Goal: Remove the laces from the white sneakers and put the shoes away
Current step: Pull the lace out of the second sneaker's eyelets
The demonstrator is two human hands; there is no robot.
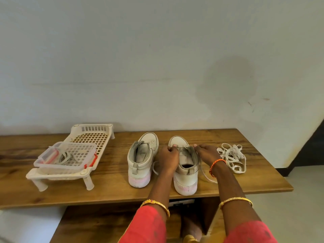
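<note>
1. Wooden table against a plain wall, both white sneakers standing on it, heels toward the camera.
2. Left sneaker looks lace-free already; a pulled lace lies piled to the right.
3. Left hand and right hand both pinch the lacing on the right sneaker, loose ends trailing beside it.
4. So roughly halfway, nothing put away yet.

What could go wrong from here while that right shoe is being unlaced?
The right sneaker stands with its heel at the table's front edge; a hard tug by either hand, left or right, could tip it off. Its loose lace end trails beside the right wrist and may snag the bracelet there.
</note>
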